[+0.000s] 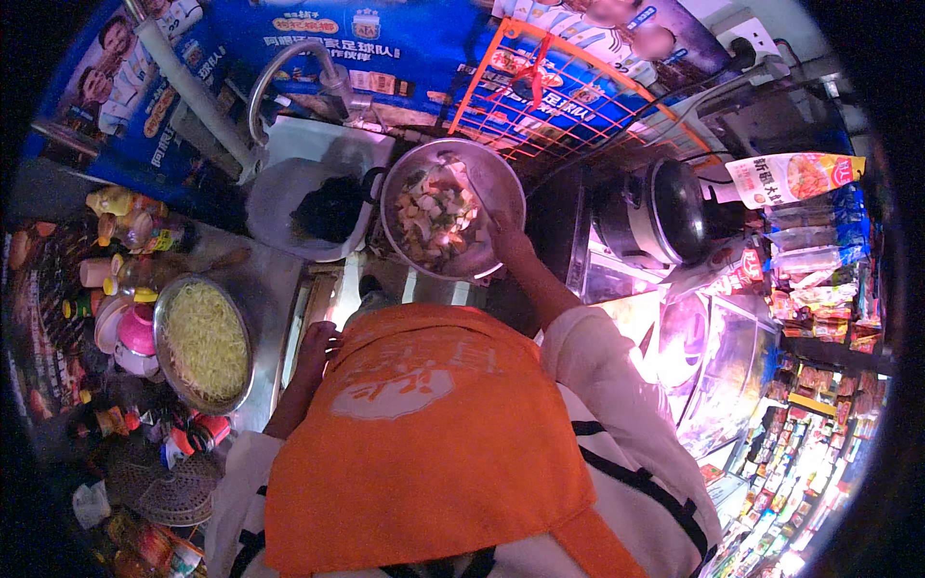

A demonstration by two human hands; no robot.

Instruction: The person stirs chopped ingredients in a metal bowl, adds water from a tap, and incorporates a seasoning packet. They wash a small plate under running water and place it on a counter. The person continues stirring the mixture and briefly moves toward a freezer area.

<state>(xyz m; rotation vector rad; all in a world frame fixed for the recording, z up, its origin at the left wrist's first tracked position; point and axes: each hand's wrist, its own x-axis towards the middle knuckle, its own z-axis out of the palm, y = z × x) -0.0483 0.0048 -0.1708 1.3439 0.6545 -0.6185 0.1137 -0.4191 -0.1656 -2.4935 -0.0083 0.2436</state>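
Note:
My right hand point(512, 242) grips the handle of a metal ladle or spatula point(478, 189) over a round metal pan point(512, 162). Pale, chopped food pieces point(433, 217) with some green and orange bits lie in the pan. The tool's head is partly hidden at the pan's far side. At the left edge of my orange apron point(433, 469), my left hand point(318, 350) hangs low. Its fingers are partly hidden and blurred, so I cannot tell whether they hold anything. The pan's dark side handle point(373, 185) points left.
Left of the pan is a white sink point(282, 249) under a curved faucet point(293, 50). A metal bowl of pale yellow shreds point(206, 339) stands left, beside several bottles point(134, 278). An orange wire rack point(564, 94) rises behind; a dark cooker point(650, 213) and packaged goods point(816, 238) are right.

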